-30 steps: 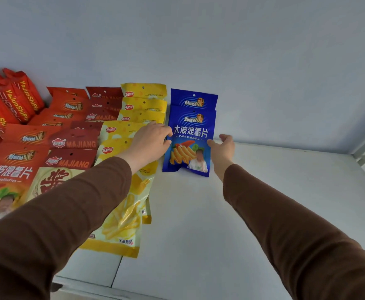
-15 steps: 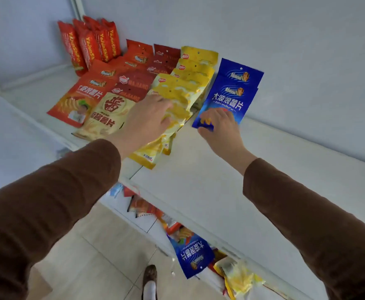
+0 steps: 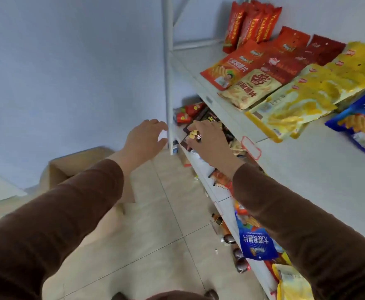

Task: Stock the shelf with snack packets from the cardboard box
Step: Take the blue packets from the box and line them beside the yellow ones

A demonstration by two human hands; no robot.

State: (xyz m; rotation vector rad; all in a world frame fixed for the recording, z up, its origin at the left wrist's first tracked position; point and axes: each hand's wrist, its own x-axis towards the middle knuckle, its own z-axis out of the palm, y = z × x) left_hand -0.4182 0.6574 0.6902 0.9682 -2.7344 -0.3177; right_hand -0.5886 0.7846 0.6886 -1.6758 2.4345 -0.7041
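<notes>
Your white metal shelf unit (image 3: 320, 169) filled the right half of the view, running from 5 o'clock up to 1 o'clock, with its corner post (image 3: 168, 72) rising at 12 o'clock against the pale blue wall (image 3: 69, 61). The beige tiled floor (image 3: 155, 234) spread below, toward 6 o'clock.

The cardboard box (image 3: 77, 167) sat on that floor at 9 o'clock, close to the wall and partly hidden behind your left sleeve (image 3: 54, 224); motion blur kept its contents unreadable.

On the top shelf, at 1 to 2 o'clock, the snack packets lay in overlapping rows: yellow packets (image 3: 307, 98) nearest you, a cream packet (image 3: 250, 87) and an orange-red packet (image 3: 231, 68) beside them, dark red packets (image 3: 285, 66) behind, and tall red packets (image 3: 250, 24) standing against the back wall. A blue packet (image 3: 361, 124) lay at 3 o'clock, just beside the yellow rows.

More packets crowded the lower shelf, among them a blue packet with white lettering (image 3: 256, 243) at 5 o'clock, hanging over the shelf's front edge.

Both your arms, in brown sleeves, reached forward. Your left hand (image 3: 143, 139) hung near centre, just left of the post, fingers loosely spread and holding nothing. Your right hand (image 3: 209, 144) hovered just right of the post in front of the lower shelf, back toward the camera, fingers relaxed and gripping nothing visible.
</notes>
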